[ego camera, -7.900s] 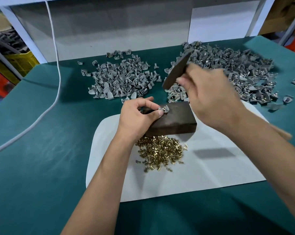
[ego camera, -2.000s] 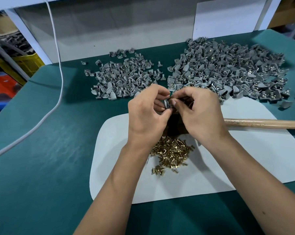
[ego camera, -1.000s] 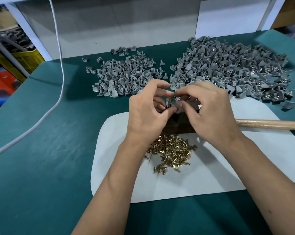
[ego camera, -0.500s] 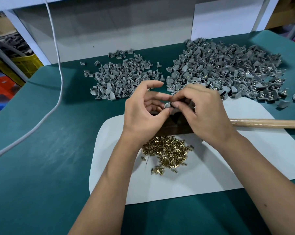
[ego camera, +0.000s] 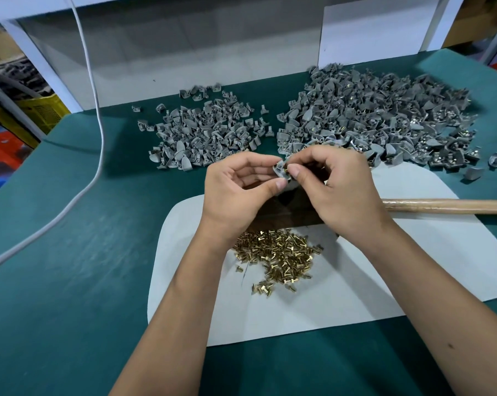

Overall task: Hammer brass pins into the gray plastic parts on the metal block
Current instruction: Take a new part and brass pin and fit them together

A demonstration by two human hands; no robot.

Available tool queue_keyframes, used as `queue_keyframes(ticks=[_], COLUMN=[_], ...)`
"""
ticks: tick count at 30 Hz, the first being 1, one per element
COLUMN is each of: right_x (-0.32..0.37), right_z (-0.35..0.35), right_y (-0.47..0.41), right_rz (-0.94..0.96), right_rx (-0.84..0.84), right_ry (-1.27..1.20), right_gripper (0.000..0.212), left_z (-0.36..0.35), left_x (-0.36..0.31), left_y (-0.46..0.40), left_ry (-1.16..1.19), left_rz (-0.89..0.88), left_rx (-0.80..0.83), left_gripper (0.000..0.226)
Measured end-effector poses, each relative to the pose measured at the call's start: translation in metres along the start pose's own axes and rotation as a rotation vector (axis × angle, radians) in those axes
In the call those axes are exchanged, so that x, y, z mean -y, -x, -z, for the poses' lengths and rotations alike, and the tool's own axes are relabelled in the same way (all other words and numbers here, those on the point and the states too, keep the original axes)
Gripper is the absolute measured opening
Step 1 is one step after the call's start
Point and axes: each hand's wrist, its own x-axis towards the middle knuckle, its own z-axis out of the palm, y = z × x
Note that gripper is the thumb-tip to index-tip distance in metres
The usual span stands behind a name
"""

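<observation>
My left hand (ego camera: 236, 192) pinches a small gray plastic part (ego camera: 278, 170) between thumb and fingers, held in the air above the dark metal block (ego camera: 287, 211). My right hand (ego camera: 338, 190) pinches a brass pin (ego camera: 285, 168) against that part. My hands hide most of the block. A heap of loose brass pins (ego camera: 278, 258) lies on the white mat (ego camera: 413, 267) just in front of the block. The hammer's wooden handle (ego camera: 447, 206) lies on the mat to the right; its head is hidden behind my right hand.
A pile of gray plastic parts (ego camera: 207, 135) lies at the back centre, and a bigger pile (ego camera: 379, 121) at the back right, some showing brass. A white cable (ego camera: 98, 144) runs across the green table (ego camera: 70, 281) at the left. A white wall panel stands behind.
My hands have stayed together over the block, working the pin and the gray part between the fingertips. 7.9 s ago my right hand was swinging the hammer; it now lies on the mat.
</observation>
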Motion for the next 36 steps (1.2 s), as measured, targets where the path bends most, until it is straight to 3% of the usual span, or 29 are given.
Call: queue_keyframes(ticks=[24, 28, 32, 36], right_x=[0.006, 0.008, -0.001, -0.020], right_z=[-0.007, 0.007, 0.038, 0.066], right_y=[0.005, -0.003, -0.019, -0.024], right_rz=[0.027, 0.047, -0.076, -0.239], right_rx=[-0.038, 0.065, 0.144, 0.461], right_ry=[0.224, 0.242, 0.302, 0.630], right_gripper=[0.009, 0.008, 0.012, 0.009], left_z=[-0.007, -0.010, -0.011, -0.001], left_x=[-0.004, 0.000, 0.005, 0.007], left_y=[0.001, 0.003, 0.005, 0.000], left_ry=[-0.169, -0.281, -0.455, -0.613], left_rz=[0.048, -0.040, -0.101, -0.044], left_rx=[-0.029, -0.050, -0.077, -0.103], left_gripper=[0.029, 0.016, 0.012, 0.008])
